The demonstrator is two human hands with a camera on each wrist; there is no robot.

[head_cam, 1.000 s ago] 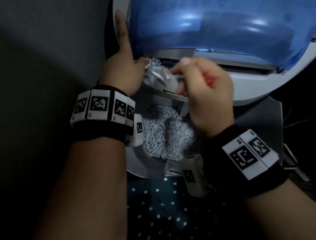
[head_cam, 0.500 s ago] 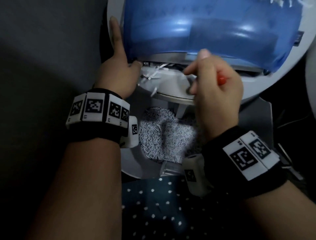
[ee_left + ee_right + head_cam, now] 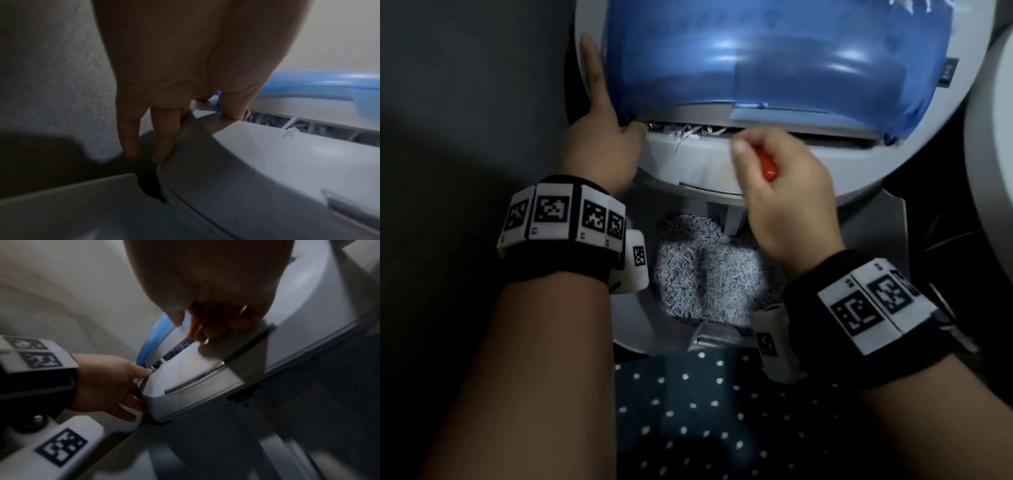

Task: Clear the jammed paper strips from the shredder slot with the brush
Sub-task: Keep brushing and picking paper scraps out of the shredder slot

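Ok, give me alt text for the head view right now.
The right hand grips a red-handled brush at the shredder slot, where white paper strips stick out. The left hand braces the shredder's left edge, above a heap of shreds.

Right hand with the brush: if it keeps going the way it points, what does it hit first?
Most likely the jammed paper strips in the shredder slot. The right hand grips the red-handled brush and points up-left at the slot; the brush tip is hidden, so depth is uncertain.
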